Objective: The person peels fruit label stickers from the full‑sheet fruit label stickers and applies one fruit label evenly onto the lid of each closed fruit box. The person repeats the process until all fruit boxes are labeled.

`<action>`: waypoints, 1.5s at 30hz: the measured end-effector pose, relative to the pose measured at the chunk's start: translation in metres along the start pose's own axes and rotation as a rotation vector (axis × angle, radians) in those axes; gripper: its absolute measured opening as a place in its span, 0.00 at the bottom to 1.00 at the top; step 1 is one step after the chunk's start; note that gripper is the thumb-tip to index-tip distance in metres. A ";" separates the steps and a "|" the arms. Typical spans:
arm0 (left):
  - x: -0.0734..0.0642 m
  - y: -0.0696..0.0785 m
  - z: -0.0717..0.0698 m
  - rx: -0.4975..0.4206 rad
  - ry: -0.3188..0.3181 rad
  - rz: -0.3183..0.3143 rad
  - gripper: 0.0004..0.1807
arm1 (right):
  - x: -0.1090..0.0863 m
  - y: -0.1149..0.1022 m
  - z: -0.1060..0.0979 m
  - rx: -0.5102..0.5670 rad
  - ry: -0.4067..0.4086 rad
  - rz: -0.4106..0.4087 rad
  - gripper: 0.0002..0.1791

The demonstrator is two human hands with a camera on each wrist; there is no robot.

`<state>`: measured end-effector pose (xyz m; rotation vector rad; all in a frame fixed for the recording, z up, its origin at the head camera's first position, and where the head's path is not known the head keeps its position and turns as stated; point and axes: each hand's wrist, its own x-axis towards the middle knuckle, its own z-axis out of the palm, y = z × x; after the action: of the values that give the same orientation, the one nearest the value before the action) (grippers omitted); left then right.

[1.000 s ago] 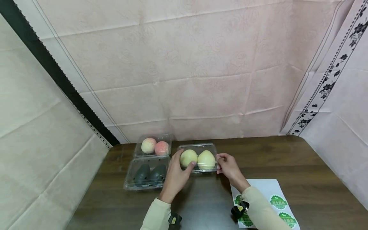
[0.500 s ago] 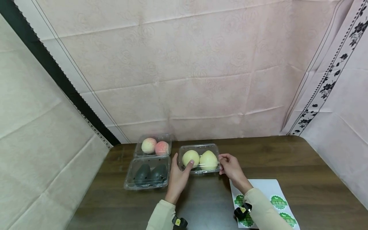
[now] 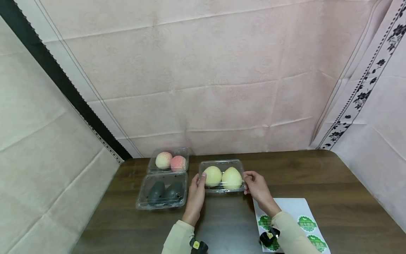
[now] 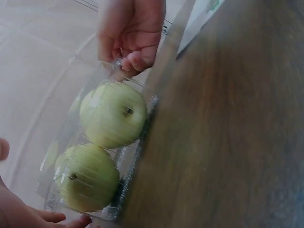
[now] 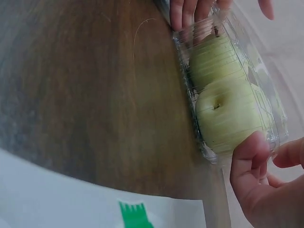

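Observation:
A clear plastic clamshell box [image 3: 221,163] with two pale yellow-green, pear-like fruits [image 3: 232,178] inside lies on the table, its lid down. My right hand [image 3: 257,188] pinches the box's right end between thumb and curled fingers; in the left wrist view the same right hand [image 4: 134,35] shows at the far end. At the left end, my left hand [image 3: 195,199] has its fingers fairly straight against the side wall. Its fingertips [image 5: 187,14] touch that end in the right wrist view, while the thumb stands away from the box.
Left of the box, another clear clamshell [image 3: 144,204] holds two dark green oval fruits, and behind it a third clear box [image 3: 184,153] holds two pinkish, peach-like fruits. A white sheet [image 3: 290,204] with green stickers lies under the right forearm. The cloth wall [image 3: 222,106] rises behind the table.
The box with the yellow-green fruits has slid slightly right. My left hand's fingers have come off its top to the left side, and the thumb has drawn back. The right hand stays on its end.

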<state>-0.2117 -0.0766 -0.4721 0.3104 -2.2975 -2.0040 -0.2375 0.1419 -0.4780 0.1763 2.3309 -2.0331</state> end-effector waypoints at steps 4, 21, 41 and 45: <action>-0.002 0.001 0.001 0.027 -0.015 -0.002 0.44 | -0.002 0.001 -0.002 0.002 0.020 -0.016 0.17; -0.002 0.000 -0.001 -0.022 -0.075 -0.023 0.28 | -0.005 0.002 -0.008 -0.112 0.063 -0.106 0.17; -0.015 -0.012 -0.004 -0.405 0.016 -0.114 0.26 | -0.027 0.005 -0.010 0.059 0.015 0.022 0.19; -0.021 -0.014 -0.001 -0.468 0.039 -0.115 0.25 | -0.031 0.006 -0.008 0.076 0.024 0.023 0.19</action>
<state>-0.1897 -0.0748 -0.4845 0.4441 -1.7474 -2.4793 -0.2056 0.1489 -0.4791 0.2313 2.2554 -2.1219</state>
